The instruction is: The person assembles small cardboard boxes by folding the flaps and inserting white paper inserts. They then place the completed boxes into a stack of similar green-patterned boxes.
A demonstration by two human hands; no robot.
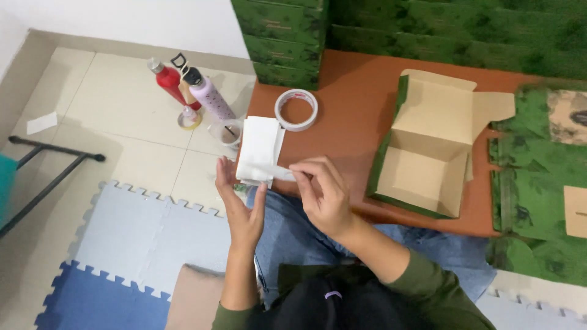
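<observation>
At about nine o'clock lie blue foam floor mats (122,244); up near eleven o'clock stand a red bottle (167,79) and a pale purple bottle (211,98) on the tiled floor. The left hand (239,201) is next; it is open, fingers straight and loose, its fingertips touching the near edge of the stack of white paper sheets (260,150), which lies at the left edge of the low brown table (354,116), just past the person's knees. The right hand (324,192) pinches the near corner of the top sheet between thumb and first finger; the other fingers are curled. I think the step in hand is peeling one sheet off the stack; the next move seems to call for a gentle lift, with the left hand keeping the other sheets down, so only one comes away. At twelve o'clock a roll of tape (296,110) lies flat, just beside the stack; toward two o'clock sits an open cardboard box (428,153), green outside and brown inside, empty as far as I can see; more green boxes (538,183) lie at three o'clock.
</observation>
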